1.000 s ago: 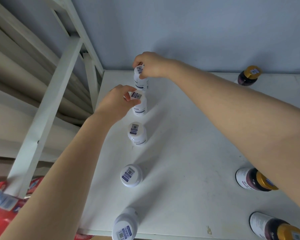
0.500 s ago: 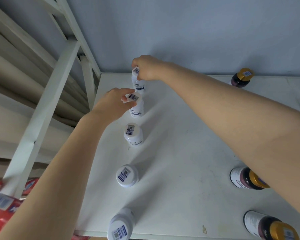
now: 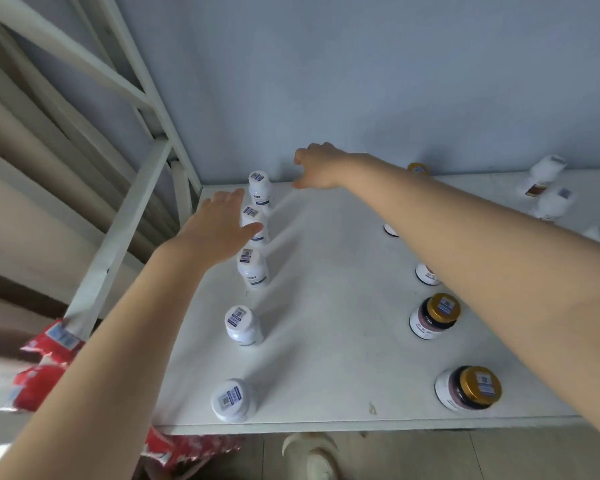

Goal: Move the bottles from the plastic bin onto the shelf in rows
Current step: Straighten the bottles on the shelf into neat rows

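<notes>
Bottles (image 3: 253, 270) in row, shelf (image 3: 326, 323) left edge: likely light, rigid plastic, tippy; grip at cap. Left hand (image 3: 219, 226) fingers straight, right hand (image 3: 317, 168) loosely curled, both empty.

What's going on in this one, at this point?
A person is lining up bottles on a white shelf. Five white bottles stand in a row along its left side, and gold-capped bottles stand along the right. Both hands hold nothing. The left hand is spread open beside the far end of the white row. The right hand hovers loosely curled, right of the rearmost white bottle.
</notes>
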